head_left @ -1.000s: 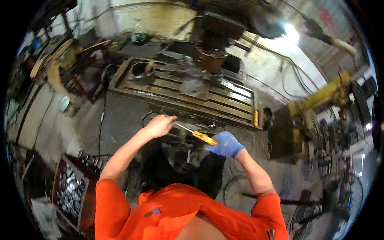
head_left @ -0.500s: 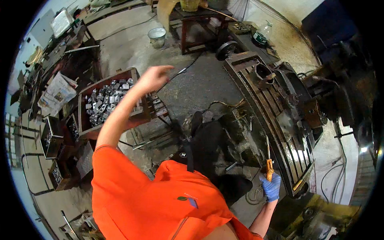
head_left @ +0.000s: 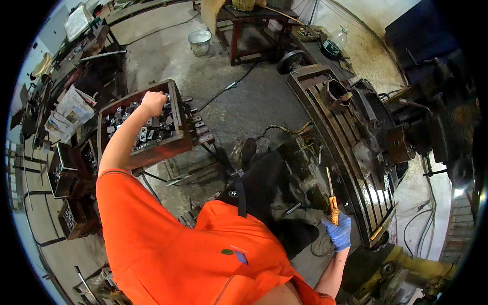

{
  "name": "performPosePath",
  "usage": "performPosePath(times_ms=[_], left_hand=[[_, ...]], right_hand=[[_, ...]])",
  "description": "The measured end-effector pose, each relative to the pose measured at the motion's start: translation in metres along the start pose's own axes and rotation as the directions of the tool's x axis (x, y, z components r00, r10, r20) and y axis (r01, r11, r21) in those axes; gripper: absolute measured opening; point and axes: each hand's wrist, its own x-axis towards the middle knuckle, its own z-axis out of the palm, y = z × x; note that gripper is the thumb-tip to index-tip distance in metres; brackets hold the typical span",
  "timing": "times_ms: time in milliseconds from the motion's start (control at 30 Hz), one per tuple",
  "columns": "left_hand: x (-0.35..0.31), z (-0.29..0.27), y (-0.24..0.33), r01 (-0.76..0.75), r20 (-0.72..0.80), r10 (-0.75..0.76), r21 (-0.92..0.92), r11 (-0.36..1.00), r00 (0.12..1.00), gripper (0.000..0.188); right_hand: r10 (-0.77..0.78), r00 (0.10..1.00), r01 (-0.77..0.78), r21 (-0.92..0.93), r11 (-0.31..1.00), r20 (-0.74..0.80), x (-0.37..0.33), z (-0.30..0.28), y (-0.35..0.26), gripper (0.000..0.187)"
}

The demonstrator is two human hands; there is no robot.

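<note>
My bare left hand reaches over the far right part of a reddish-brown crate. Its fingers are curled together among small metal blocks that fill the crate; what lies within them is hidden. At the right, my right hand, in a blue glove, grips a hand tool with an orange handle. The tool's long, narrow metal blade points away from me, just left of a slotted machine table. It stands apart from that table.
More metal blocks lie along the crate's right side. Smaller bins stand left of it. A bucket is on the floor beyond. A yellow-handled tool rests at the machine table's near end. A cable crosses the floor.
My left hand has moved left and down from above the floor into the crate, its fingers curling in. The right hand with the orange-handled tool has shifted slightly left.
</note>
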Motion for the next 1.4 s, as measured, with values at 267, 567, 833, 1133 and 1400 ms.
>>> performPosePath(times_ms=[267,567,833,1133,1400], left_hand=[[0.001,-0.014,-0.004,-0.043,-0.057,0.042,-0.008,0.999,0.997,0.017],[-0.006,-0.092,0.062,-0.076,-0.135,-0.379,-0.983,0.167,0.916,0.023],[0.043,-0.174,0.316,-0.266,-0.311,0.261,-0.944,-0.194,0.914,0.027],[0.078,-0.232,0.488,-0.643,-0.576,0.341,-0.756,0.123,0.743,0.04],[0.123,-0.271,0.575,-0.798,-0.665,0.443,-0.468,0.38,0.601,0.026]], right_hand=[[0.057,0.998,-0.056,-0.056,0.997,0.007,-0.006,0.002,-0.003,0.028],[-0.113,0.993,0.12,-0.224,0.967,0.044,-0.001,0.012,-0.038,0.039],[-0.136,0.988,0.154,-0.397,0.905,0.072,0.033,0.017,-0.052,0.044],[0.058,0.974,-0.13,-0.329,0.935,-0.221,-0.033,-0.062,0.017,0.037],[0.131,0.821,0.001,0.231,0.973,-0.555,0.003,-0.1,0.072,0.028]])
